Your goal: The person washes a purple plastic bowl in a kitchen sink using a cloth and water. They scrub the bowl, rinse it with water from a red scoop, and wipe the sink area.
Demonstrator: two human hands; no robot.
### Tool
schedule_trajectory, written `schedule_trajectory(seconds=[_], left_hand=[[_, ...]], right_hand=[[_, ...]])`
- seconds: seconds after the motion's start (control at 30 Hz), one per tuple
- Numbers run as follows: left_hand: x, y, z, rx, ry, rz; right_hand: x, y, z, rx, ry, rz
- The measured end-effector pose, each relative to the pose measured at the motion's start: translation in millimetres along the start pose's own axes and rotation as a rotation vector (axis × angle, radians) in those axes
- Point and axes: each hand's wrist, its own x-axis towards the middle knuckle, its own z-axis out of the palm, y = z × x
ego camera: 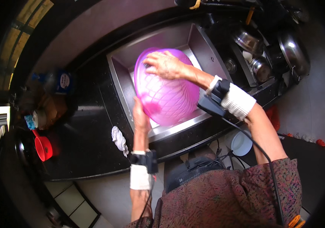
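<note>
A translucent pink plastic basin (pixel 173 101) with swirling ribs is tilted inside the stainless steel sink (pixel 211 48). My left hand (pixel 141 116) grips the basin's rim at its near left side. Across the upper part of the basin lies my right hand (pixel 165 65), its fingers bent towards the rim. A small dark patch shows by those fingertips; whether it is an object under them is unclear. The basin hides much of the sink floor.
A crumpled white cloth (pixel 119 141) lies on the black countertop (pixel 85 154) left of the sink. Farther left is a red dipper (pixel 43 148). Metal pots (pixel 292 54) and bowls (pixel 248 40) stand on the right. A pale bucket (pixel 241 143) is below the counter.
</note>
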Motion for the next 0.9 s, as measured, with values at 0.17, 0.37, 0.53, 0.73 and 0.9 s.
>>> schedule_trajectory(seconds=[0.17,0.37,0.53,0.73,0.9], left_hand=[[3,-9,-34,0.146,0.139,-0.014],[-3,-26,-10,-0.073,0.185,-0.047],[16,3,-32,0.000,0.296,-0.003],[6,11,-49,0.150,0.320,0.086],[13,6,-67,0.072,0.444,0.147]], right_hand=[[-19,-76,34,0.170,0.168,-0.037],[-14,-6,28,0.388,0.214,0.245],[-42,-63,45,0.494,0.250,0.219],[7,-42,49,0.633,0.339,0.093],[-4,-112,52,0.324,0.353,-0.041]])
